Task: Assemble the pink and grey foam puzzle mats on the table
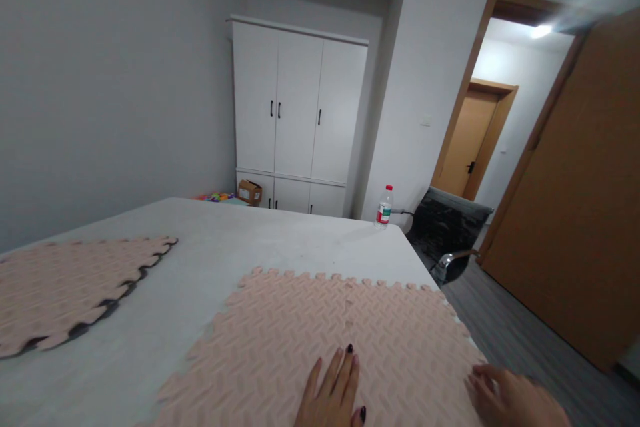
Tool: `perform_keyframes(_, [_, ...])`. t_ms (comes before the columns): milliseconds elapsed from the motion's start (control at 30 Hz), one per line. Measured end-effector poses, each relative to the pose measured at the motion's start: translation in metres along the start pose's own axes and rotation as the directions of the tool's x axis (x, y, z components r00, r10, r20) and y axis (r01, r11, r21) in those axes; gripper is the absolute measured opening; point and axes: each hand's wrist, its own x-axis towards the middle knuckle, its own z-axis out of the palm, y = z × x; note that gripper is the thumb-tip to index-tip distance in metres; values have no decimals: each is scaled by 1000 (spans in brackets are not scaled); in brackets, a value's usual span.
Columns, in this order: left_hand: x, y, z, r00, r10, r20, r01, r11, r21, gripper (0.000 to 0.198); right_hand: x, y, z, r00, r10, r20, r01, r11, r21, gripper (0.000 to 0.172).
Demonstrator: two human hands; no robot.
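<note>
Pink mat (pixel 280 327) is now covered midway by left hand (pixel 327 403), fingers parted, right edge by right hand (pixel 510 395), pinch unclear.

Free tabletop (pixel 200 270) separates left mat (pixel 70 280) from near mat (pixel 285 327); a bottle (pixel 385 207) obstructs one corner.

Bare hands of the person, set well apart. The bare left hand (pixel 331 397), lower centre, lies palm down, its four slender fingers (pixel 327 380) extended forward and held nearly together; the thumb (pixel 359 417) points forward at their right. Dark nails (pixel 350 348) show on the thumb and one finger. The bare right hand (pixel 513 399), slightly blurred, is turned inward with bent fingers directed leftward; its exact grip is unclear.
</note>
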Motion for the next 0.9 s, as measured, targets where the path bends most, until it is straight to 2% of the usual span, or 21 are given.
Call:
perform_keyframes(67, [-1, -1, 3, 1000, 10, -21, -10, 1000, 12, 48, 19, -44, -26, 995, -30, -99, 22, 996, -81, 45])
perform_keyframes(133, [-2, -3, 6, 998, 23, -61, -21, 999, 48, 48, 43, -100, -43, 961, -161, -223, 168, 986, 13, 49])
perform_keyframes(167, [-2, -4, 8, 996, 29, -84, -23, 997, 70, 47, 56, -130, -46, 928, -263, -263, 286, 957, 52, 52])
perform_keyframes(233, [-3, -6, 10, 992, 41, -118, -28, 994, 108, 47, 80, -186, -37, 844, -453, -289, 495, 864, 91, 56])
perform_keyframes(267, [-4, -6, 11, 992, 42, -122, -28, 992, 120, 47, 90, -210, -26, 822, -494, -283, 537, 838, 99, 57])
perform_keyframes(333, [-5, -3, 14, 993, 24, -112, -10, 992, 125, 49, 104, -242, 5, 859, -469, -206, 501, 852, 149, 60])
perform_keyframes(433, [-8, 9, 23, 991, -91, -96, 100, 991, 92, 48, 113, -258, 52, 905, -424, -46, 425, 888, 178, 65])
perform_keyframes(500, [-9, 18, 29, 982, -168, -88, 173, 983, 57, 47, 114, -256, 68, 906, -424, -22, 421, 891, 173, 67])
perform_keyframes(567, [-8, 24, 32, 976, -206, -73, 208, 978, 30, 48, 113, -254, 72, 903, -429, -29, 428, 889, 166, 69])
perform_keyframes(667, [-7, 24, 26, 972, -221, -74, 223, 975, 14, 45, 107, -256, 67, 912, -405, -68, 411, 900, 144, 68])
perform_keyframes(767, [-6, 13, 13, 987, -120, -110, 125, 991, 44, 41, 96, -260, 67, 926, -366, -97, 377, 916, 137, 68])
perform_keyframes(833, [-7, 7, 8, 992, -29, -123, 39, 996, 75, 40, 89, -261, 69, 928, -366, -70, 373, 916, 151, 71])
perform_keyframes(900, [-8, 7, 9, 991, -26, -130, 37, 996, 81, 39, 84, -260, 71, 925, -376, -53, 379, 911, 164, 75])
